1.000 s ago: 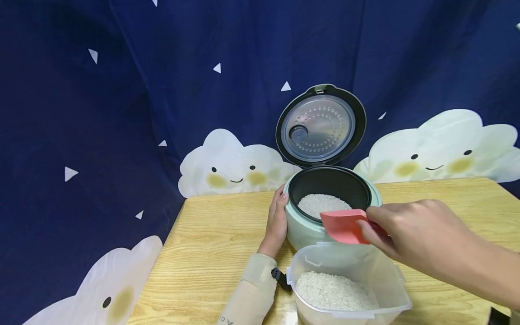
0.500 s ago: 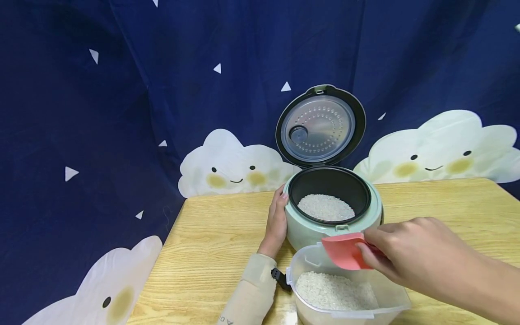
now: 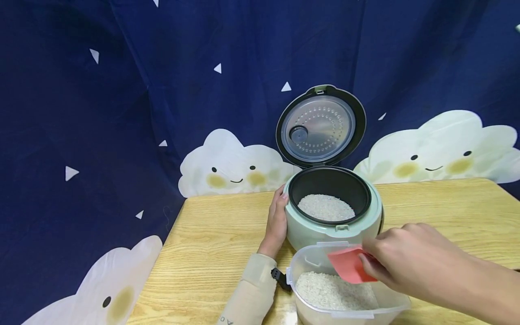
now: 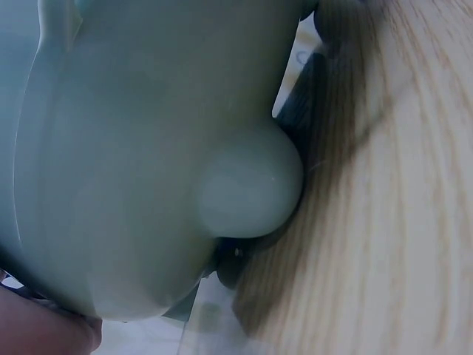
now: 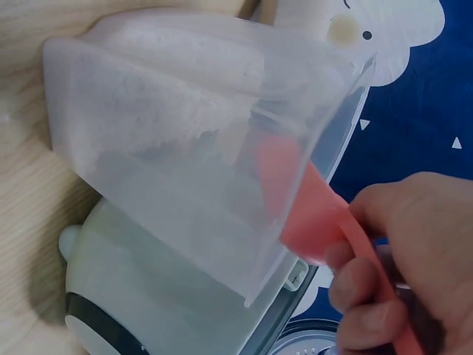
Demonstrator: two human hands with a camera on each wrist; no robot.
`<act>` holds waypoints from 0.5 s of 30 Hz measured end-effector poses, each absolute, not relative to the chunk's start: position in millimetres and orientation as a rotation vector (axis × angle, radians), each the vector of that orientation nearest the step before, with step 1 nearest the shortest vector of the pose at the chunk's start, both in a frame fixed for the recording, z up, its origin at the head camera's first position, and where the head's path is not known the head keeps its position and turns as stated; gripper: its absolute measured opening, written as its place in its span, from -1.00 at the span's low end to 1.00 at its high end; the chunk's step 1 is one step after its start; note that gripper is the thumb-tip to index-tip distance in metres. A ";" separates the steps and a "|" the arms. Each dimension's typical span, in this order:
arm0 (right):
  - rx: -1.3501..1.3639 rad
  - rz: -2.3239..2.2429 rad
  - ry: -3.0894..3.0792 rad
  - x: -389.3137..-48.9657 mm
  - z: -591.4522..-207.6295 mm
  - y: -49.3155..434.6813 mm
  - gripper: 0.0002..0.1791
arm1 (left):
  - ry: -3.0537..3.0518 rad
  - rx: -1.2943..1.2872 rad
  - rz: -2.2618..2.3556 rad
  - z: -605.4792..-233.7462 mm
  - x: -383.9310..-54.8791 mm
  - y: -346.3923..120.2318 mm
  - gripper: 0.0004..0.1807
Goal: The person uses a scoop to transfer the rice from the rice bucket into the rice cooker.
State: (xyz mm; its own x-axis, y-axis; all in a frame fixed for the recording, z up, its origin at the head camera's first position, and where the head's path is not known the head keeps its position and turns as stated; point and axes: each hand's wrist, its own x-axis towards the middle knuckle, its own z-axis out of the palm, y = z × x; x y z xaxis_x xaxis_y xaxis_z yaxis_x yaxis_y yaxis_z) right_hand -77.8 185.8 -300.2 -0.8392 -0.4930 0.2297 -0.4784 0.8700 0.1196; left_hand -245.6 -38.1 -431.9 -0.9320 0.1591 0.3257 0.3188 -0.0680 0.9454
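The right grip [image 3: 410, 262] is closed on the handle [image 5: 362, 244] of a coral-pink scoop [image 3: 348, 267], thumb and fingers just behind the blade; the scoop's long axis runs crosswise, with the blade to the left of the fingers. The loose rice [image 3: 333, 292] lies below and to the left of this grip, heaped in a translucent plastic storage box [image 3: 304, 253]; the blade is partly within the box, as the right wrist view shows through the wall; whether it touches the grains cannot be told. The box stands on the wood-grained table [image 3: 219, 243], just in front of a pale-green rice cooker [image 3: 314, 235]; the cooker's lid [image 3: 320, 128] is raised; a second bed of rice [image 3: 327, 207] lies in the black inner pot [image 3: 325, 178], beyond the scoop. The left grip [image 3: 277, 225] rests against the cooker's left side, holding no tool; the right, through its scoop, is nearer the boxed rice.
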 end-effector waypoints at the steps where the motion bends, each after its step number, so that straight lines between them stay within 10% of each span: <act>1: 0.739 -0.093 -2.785 -77.9 -301.4 185.6 -0.69 | -2.063 -0.536 -2.152 -432.1 -245.8 -38.2 -0.43; 15: 0.713 -0.289 -2.847 -83.7 -315.2 171.5 -0.61 | -2.075 -0.536 -2.142 -430.6 -245.3 -38.7 -0.43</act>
State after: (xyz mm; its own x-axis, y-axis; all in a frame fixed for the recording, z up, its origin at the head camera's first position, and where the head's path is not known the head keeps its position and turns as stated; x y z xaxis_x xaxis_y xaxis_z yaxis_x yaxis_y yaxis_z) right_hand -83.7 171.5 -315.2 -0.8658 -0.4810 0.1381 -0.4436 0.8653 0.2335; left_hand -245.3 -38.7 -430.6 -0.9313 0.1630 0.3257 0.3204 -0.0585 0.9455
